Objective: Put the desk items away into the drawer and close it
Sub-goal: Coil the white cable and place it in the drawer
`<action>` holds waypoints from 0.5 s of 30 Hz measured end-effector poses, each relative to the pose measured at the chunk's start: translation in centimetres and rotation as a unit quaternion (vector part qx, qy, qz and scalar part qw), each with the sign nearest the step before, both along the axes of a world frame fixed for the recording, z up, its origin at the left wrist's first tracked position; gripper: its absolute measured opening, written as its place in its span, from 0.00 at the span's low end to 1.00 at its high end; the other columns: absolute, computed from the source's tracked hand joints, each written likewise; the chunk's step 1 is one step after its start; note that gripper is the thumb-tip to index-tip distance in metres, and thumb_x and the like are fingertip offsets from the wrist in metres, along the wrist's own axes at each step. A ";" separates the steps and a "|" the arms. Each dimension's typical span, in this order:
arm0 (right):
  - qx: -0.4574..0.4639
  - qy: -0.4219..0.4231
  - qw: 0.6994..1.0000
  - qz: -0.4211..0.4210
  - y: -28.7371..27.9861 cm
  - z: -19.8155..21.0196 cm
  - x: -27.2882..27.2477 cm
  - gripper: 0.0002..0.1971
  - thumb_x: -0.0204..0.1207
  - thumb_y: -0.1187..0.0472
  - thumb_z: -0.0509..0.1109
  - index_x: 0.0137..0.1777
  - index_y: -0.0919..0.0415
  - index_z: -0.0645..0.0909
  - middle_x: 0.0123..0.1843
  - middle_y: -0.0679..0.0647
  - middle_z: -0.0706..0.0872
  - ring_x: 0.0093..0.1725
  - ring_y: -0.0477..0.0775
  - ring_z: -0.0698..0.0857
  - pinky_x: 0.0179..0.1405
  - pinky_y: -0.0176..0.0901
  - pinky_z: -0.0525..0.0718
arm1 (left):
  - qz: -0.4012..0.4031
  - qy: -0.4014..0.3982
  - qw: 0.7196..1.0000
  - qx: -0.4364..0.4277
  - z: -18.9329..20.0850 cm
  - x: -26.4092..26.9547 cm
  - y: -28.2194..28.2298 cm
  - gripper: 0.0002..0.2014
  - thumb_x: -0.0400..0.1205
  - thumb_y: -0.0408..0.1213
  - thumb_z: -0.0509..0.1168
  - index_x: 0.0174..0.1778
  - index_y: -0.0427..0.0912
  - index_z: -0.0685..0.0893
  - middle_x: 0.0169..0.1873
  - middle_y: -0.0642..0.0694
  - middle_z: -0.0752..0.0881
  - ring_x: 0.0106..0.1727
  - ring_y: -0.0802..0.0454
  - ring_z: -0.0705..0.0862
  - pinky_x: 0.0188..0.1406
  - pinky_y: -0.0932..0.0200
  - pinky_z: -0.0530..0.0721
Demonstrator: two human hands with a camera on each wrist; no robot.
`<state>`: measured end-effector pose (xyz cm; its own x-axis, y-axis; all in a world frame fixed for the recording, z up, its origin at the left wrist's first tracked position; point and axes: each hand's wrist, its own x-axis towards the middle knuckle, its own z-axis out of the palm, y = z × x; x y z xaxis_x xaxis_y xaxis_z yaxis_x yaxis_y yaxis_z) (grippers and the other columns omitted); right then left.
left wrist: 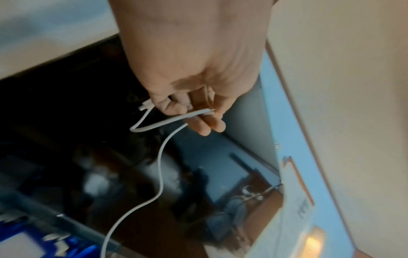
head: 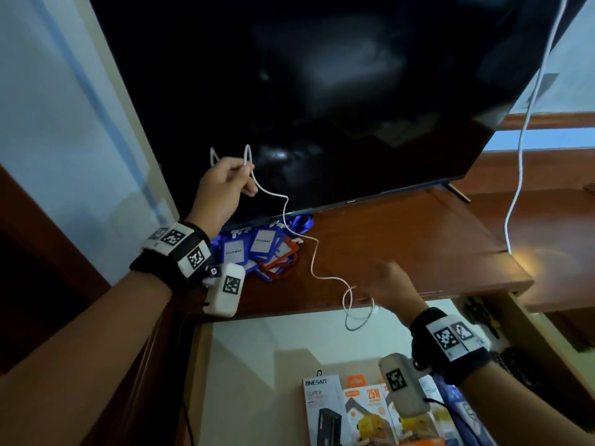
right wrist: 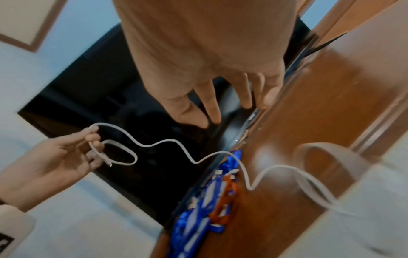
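1. Nearest the viewer, the drawer (head: 257, 349) is standing open below the counter's front edge, with boxed goods (head: 325, 410) lying at its near end and bare floor toward the counter.
2. The right hand (head: 388, 284) is hovering over the counter's front edge with fingers spread and straight, gripping nothing. The white cable (head: 314, 255) is hanging in a loose loop off that edge just beside it; the head view blurs whether they touch.
3. The cable is snaking across the counter (head: 418, 233) past a heap of blue and orange badge holders (head: 260, 252) lying by the left edge under the television (head: 322, 91).
4. Farthest, the left hand (head: 225, 185) is raised before the dark screen, fingers curled, pinching the cable near its plug end in a small loop.
5. To do this step well, the right hand should probably be gathering the dangling loop toward the left, coiling evenly so nothing drags the badge holders off, then lowering the bundle into the drawer's bare part.
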<state>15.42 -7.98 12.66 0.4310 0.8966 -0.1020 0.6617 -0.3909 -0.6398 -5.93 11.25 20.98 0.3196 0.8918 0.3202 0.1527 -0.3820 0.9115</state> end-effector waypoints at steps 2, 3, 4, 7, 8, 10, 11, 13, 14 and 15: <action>0.055 0.056 0.997 -0.022 0.6 0.9 -0.4 0.16 0.73 0.65 0.72 0.61 0.56 0.81 0.56 0.52 0.83 0.59 0.55 0.79 0.64 0.51 0.78 | -0.038 0.002 0.999 0.015 1.6 0.4 -1.7 0.08 0.87 0.35 0.58 0.55 0.40 0.81 0.30 0.50 0.82 0.33 0.59 0.82 0.40 0.69 0.80; 0.095 0.096 0.990 -0.032 0.8 1.5 -0.6 0.24 0.73 0.65 0.73 0.69 0.55 0.76 0.64 0.53 0.79 0.64 0.54 0.78 0.68 0.54 0.78 | -0.056 0.005 0.998 0.021 2.2 0.6 -2.5 0.07 0.87 0.34 0.58 0.53 0.42 0.82 0.29 0.51 0.82 0.32 0.59 0.82 0.40 0.69 0.80; 0.136 0.127 0.982 -0.037 1.1 2.2 -1.0 0.29 0.72 0.64 0.74 0.74 0.54 0.71 0.69 0.53 0.76 0.67 0.52 0.76 0.70 0.53 0.77 | -0.074 0.012 0.997 0.025 2.7 0.7 -3.4 0.08 0.86 0.34 0.58 0.51 0.44 0.83 0.28 0.52 0.82 0.32 0.59 0.81 0.39 0.70 0.79; 0.281 0.194 0.940 0.003 1.6 4.7 -1.8 0.41 0.70 0.65 0.77 0.80 0.50 0.60 0.78 0.51 0.69 0.75 0.48 0.70 0.65 0.35 0.80 | -0.131 0.059 0.989 0.033 3.8 1.3 -6.1 0.09 0.87 0.35 0.58 0.50 0.45 0.84 0.25 0.53 0.81 0.32 0.57 0.81 0.38 0.65 0.80; 0.306 0.201 0.930 0.025 1.7 5.4 -1.9 0.44 0.70 0.66 0.77 0.81 0.49 0.57 0.80 0.50 0.65 0.76 0.45 0.67 0.63 0.29 0.78 | -0.147 0.076 0.986 0.033 4.0 1.5 -7.1 0.09 0.87 0.35 0.58 0.51 0.44 0.85 0.25 0.53 0.80 0.32 0.56 0.80 0.40 0.64 0.81; 0.323 0.178 0.926 0.078 1.8 6.9 -2.0 0.43 0.71 0.68 0.76 0.81 0.48 0.57 0.78 0.48 0.67 0.74 0.40 0.69 0.58 0.21 0.76 | -0.178 0.093 0.979 0.025 4.0 1.8 -8.6 0.09 0.86 0.35 0.58 0.52 0.43 0.85 0.25 0.52 0.79 0.31 0.56 0.79 0.41 0.64 0.81; 0.323 0.180 0.923 0.104 1.8 7.4 -1.9 0.38 0.72 0.70 0.75 0.79 0.51 0.63 0.74 0.50 0.73 0.69 0.39 0.75 0.55 0.22 0.77 | -0.191 0.101 0.976 0.024 3.9 1.9 -9.1 0.09 0.86 0.36 0.58 0.52 0.44 0.85 0.25 0.51 0.79 0.31 0.56 0.79 0.42 0.62 0.81; 0.307 0.235 0.912 0.135 1.7 8.4 -2.0 0.20 0.75 0.72 0.72 0.66 0.61 0.78 0.58 0.55 0.86 0.54 0.46 0.87 0.49 0.32 0.82 | -0.216 0.120 0.969 0.028 3.5 2.1 -10.0 0.09 0.86 0.37 0.59 0.52 0.46 0.85 0.26 0.50 0.79 0.32 0.54 0.80 0.45 0.58 0.82; 0.302 0.261 0.906 0.138 1.6 8.5 -1.8 0.11 0.76 0.71 0.71 0.58 0.67 0.83 0.49 0.57 0.89 0.45 0.51 0.88 0.45 0.35 0.82 | -0.224 0.125 0.966 0.027 3.2 2.1 -10.3 0.09 0.86 0.37 0.59 0.52 0.45 0.85 0.26 0.50 0.79 0.32 0.54 0.80 0.46 0.56 0.81; 0.298 0.282 0.902 0.134 1.3 8.7 -1.7 0.06 0.77 0.71 0.70 0.51 0.70 0.84 0.41 0.57 0.89 0.38 0.52 0.86 0.40 0.36 0.82 | -0.228 0.129 0.965 0.023 2.8 2.0 -10.4 0.09 0.86 0.37 0.59 0.51 0.44 0.85 0.26 0.49 0.79 0.32 0.54 0.80 0.47 0.56 0.82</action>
<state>13.76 -6.63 21.33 0.2201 0.9289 0.2979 0.1858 0.2599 -0.9476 -3.94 0.85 23.80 0.7497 0.6268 0.2124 0.1795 -0.5015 0.8463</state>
